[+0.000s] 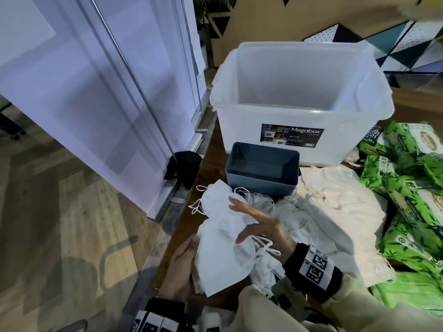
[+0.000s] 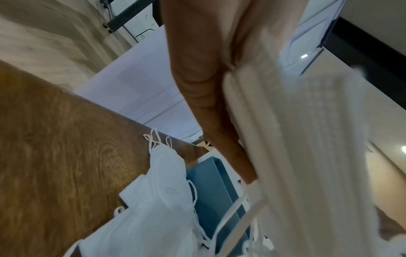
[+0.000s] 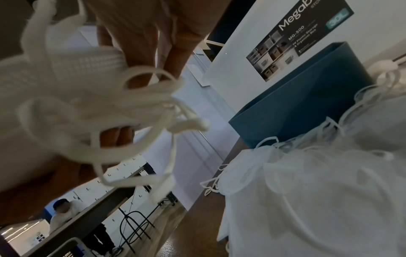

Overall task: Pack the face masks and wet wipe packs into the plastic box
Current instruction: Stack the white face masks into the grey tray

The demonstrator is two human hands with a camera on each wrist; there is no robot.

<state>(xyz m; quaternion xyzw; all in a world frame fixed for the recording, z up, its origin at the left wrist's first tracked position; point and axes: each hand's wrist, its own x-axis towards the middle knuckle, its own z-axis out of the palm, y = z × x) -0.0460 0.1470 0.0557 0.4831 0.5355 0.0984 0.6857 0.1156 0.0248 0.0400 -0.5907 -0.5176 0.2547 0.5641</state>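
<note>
On the brown wooden surface (image 1: 211,149) we find the plastic box (image 1: 302,97) standing open at the far side, and as far as we can see nothing lies in it yet. Green wet wipe packs (image 1: 412,178) are heaped to its right, untouched. A small blue bin (image 1: 262,167) sits just in front of the box, and loose face masks (image 1: 335,202) spread between the bin and us.

We judge the step in hand to be gathering masks into a bundle. Our left hand (image 1: 182,267) grips a stack of masks (image 1: 223,250) along its left edge, fingers curled round it, above the near edge of the surface. Our right hand (image 1: 261,226) rests on top of the stack with fingers mostly straight; ear loops (image 3: 123,121) trail across its fingers, but we cannot tell whether it pinches them.

Next, we think, the stack must be squared, the loops tucked clear, then carried over the bin and lowered into the box.
</note>
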